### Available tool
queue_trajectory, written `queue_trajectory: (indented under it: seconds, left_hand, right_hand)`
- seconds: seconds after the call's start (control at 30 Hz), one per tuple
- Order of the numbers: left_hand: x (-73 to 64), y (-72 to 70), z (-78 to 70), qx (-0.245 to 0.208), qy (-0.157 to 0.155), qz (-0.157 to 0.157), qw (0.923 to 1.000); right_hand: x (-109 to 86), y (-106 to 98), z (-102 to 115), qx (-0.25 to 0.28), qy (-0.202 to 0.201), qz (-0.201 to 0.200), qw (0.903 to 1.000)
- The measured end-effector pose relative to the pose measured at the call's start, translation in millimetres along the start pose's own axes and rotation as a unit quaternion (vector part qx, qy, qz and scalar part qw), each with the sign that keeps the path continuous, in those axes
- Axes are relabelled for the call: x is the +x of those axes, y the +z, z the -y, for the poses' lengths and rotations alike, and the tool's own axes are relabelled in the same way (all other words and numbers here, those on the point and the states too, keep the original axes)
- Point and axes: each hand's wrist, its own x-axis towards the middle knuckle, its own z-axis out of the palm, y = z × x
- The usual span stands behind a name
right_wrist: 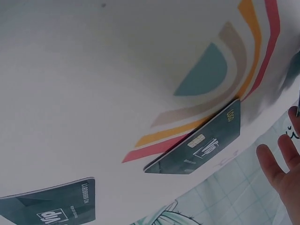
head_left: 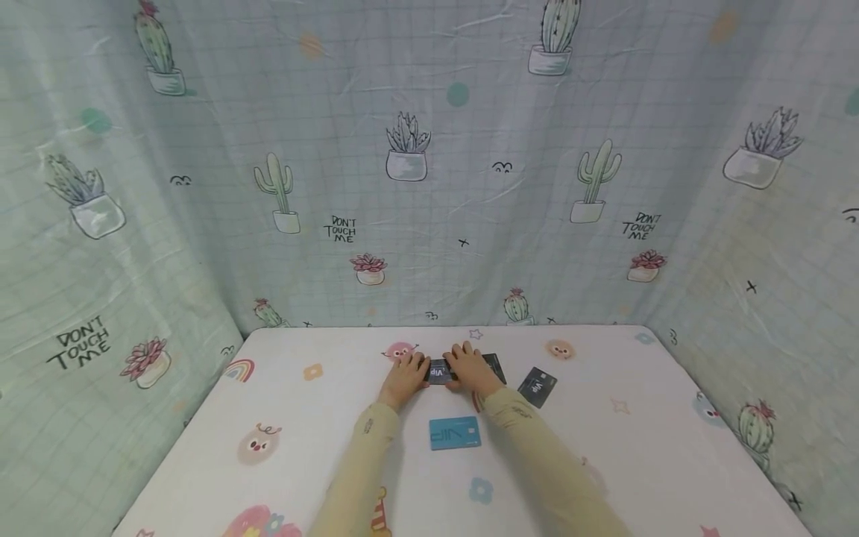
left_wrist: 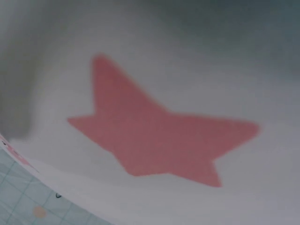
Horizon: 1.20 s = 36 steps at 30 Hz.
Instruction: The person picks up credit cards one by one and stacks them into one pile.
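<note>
“Vip” cards (head_left: 537, 387), “DON'T TOUCH ME” cloth (head_left: 463, 205)

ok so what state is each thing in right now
middle dark card: held by both ends; lifted or not, can't tell
left grip: pinching that card's left end
right grip: pinching its right end
blue card: flat on the table, printed side up
dark card by the right grip: flat, partly hidden in the head view
rightmost dark card: flat, set askew
curtain: hanging, creased
</note>
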Motion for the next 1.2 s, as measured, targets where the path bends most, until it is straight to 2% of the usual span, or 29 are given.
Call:
queue_trajectory:
  seconds: [0.4, 0.53, 1.1, 1.2]
  left_hand:
    - [-4.2, 4.3, -0.6, -0.015, 0.007, -0.021, 0.9997]
    - [-4.0, 6.2, 0.2, -0.016, 0.012, -0.016, 0.9997]
    - [-7.2, -1.0, 3.4, 0.028, 0.033, -0.02, 0.9988]
    - [-8.3, -2.1, 3.4, 0.033, 0.041, -0.029, 0.9982]
  right_hand:
    - [-2.1, 9, -1, -0.012, -0.016, -0.026, 0.9995]
    - [-1.8, 11, -2, -0.017, -0.011, -0.029, 0.9994]
    - [-4.2, 8, -3, -0.007, -0.003, -0.031, 0.9995]
    - [-6.0, 6, -3, -0.003, -0.008, -0.033, 0.9994]
